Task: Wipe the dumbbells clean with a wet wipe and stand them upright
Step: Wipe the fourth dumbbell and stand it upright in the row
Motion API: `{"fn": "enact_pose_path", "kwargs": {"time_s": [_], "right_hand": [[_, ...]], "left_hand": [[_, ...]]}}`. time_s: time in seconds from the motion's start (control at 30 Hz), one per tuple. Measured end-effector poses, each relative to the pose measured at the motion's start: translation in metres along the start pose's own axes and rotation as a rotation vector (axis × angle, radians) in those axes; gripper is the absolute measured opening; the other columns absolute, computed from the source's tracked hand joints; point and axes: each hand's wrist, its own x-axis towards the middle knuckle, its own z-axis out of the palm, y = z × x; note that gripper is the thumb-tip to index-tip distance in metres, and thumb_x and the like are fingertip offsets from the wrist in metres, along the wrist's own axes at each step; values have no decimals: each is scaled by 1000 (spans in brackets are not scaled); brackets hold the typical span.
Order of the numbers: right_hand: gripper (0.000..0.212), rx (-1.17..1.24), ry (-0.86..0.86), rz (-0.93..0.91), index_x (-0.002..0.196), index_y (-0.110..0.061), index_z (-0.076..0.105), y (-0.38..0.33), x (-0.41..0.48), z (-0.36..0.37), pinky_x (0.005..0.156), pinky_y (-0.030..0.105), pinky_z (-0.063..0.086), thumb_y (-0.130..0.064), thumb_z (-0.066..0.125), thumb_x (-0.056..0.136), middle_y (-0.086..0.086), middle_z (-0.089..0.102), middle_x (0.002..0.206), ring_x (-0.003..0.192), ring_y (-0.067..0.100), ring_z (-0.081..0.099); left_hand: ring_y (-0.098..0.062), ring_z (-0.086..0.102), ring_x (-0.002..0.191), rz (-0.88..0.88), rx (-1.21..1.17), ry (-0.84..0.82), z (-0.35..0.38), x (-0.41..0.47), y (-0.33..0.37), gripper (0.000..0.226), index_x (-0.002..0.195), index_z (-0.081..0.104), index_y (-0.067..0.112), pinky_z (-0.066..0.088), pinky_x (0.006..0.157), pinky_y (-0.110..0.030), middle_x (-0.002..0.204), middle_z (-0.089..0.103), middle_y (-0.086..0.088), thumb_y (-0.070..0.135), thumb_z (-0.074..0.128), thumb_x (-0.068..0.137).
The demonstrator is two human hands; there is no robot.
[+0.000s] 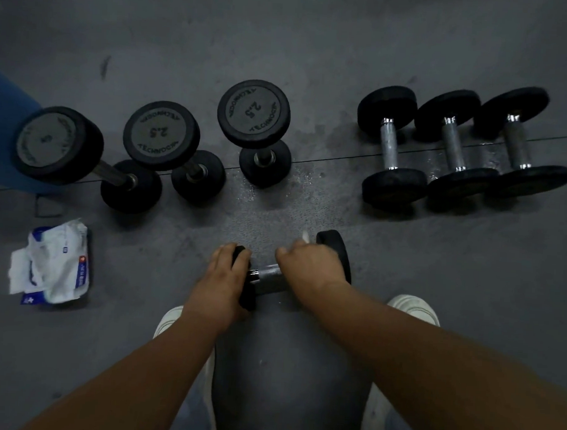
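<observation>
A black dumbbell (268, 277) with a metal handle lies on its side on the floor between my feet. My left hand (222, 277) grips its left weight head. My right hand (312, 265) holds a white wet wipe (305, 237) against the right head, and only a corner of the wipe shows. Three dumbbells stand upright at the back left (61, 145), (162, 134), (254, 111). Three more lie on their sides at the back right (389, 144), (452, 147), (516, 143).
An opened pack of wet wipes (54, 263) lies on the dark rubber floor (315, 47) at the left. A blue mat (3, 121) sits at the far left edge. My white shoes (413, 306) flank the dumbbell. Wet patches mark the floor near the middle.
</observation>
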Motion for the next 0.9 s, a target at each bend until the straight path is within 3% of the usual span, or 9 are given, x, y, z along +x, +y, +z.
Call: {"fn": "enact_pose_path", "kwargs": {"time_s": [0.1,0.17,0.3,0.37,0.57,0.73,0.9], "right_hand": [[35,46,39,77,129,-5,50,14,6,-2,80,42,51,-1,46,94,26,36,146,112,36,58],[43,156,-31,186,137,-2,43,5,-1,5,83,40,52,0,45,95,28,26,151,112,34,59],[73,345,-78,350,155,-6,0,-25,-27,42,77,32,50,-5,43,96,17,-14,161,105,25,63],[81,427,-26,392,154,-13,-10,-31,-36,57,72,31,46,-6,43,94,6,-24,160,97,24,61],[93,559,67,426,154,-20,-15,-37,-44,79,80,31,52,-2,48,88,-7,-39,152,100,20,59],[87,733,159,454,156,-24,2,-31,-14,73,96,32,49,3,50,90,-10,-21,159,125,23,50],[92,762,257,424,157,-19,3,-35,-17,91,101,27,44,5,55,85,-8,-19,160,128,24,46]], "left_hand": [[-27,21,143,11,11,1,0,-1,0,109,147,32,18,50,98,-46,152,18,-6,25,88,54],[-28,21,142,15,5,-5,0,0,1,110,148,32,16,50,98,-46,152,18,-7,24,88,53],[-27,23,142,18,7,3,-1,2,0,109,147,33,16,48,100,-42,152,20,-8,25,88,53],[-27,23,142,17,15,0,0,1,-1,110,147,32,16,47,102,-42,152,19,-8,26,88,53],[-27,19,143,12,18,-12,-1,3,-2,110,148,30,18,46,103,-44,153,14,-7,27,88,55],[-27,19,143,14,23,-17,1,3,-3,109,148,31,17,48,101,-45,153,17,-8,26,88,55],[-28,23,142,23,12,16,6,2,-5,106,146,34,18,52,96,-45,152,19,-7,27,87,55]]}}
